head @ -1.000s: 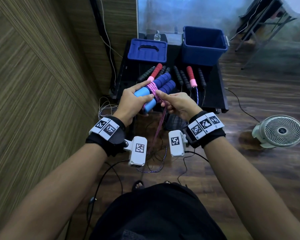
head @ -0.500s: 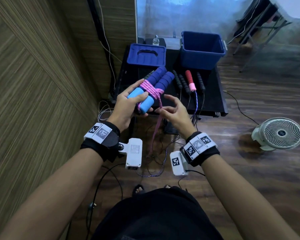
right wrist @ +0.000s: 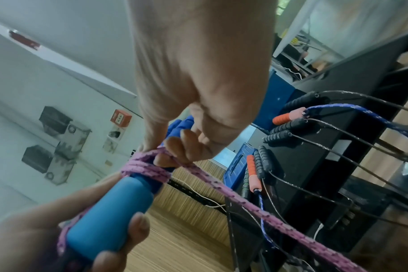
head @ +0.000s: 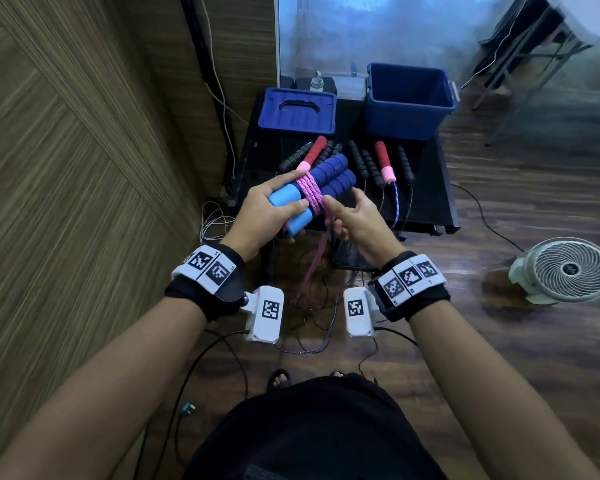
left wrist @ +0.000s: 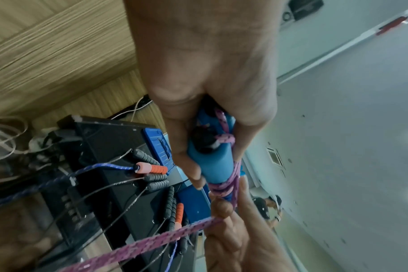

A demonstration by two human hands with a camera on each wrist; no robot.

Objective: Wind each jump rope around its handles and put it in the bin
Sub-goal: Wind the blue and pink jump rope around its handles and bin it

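Note:
My left hand grips a pair of blue foam handles side by side, light blue at the near end. Several turns of pink braided rope bind their middle. My right hand pinches the rope right beside the coil. The loose pink length hangs down toward the floor. The open blue bin stands on the back right of the black table.
A blue lid lies at the table's back left. Black-handled ropes and a red-handled rope with blue cord lie on the table, cords dangling off the front. A small white fan sits on the wooden floor at right. Cables lie underfoot.
My right hand has come back up from below the handles to the coil and taken hold of the rope. The handles have tilted slightly in my left hand.

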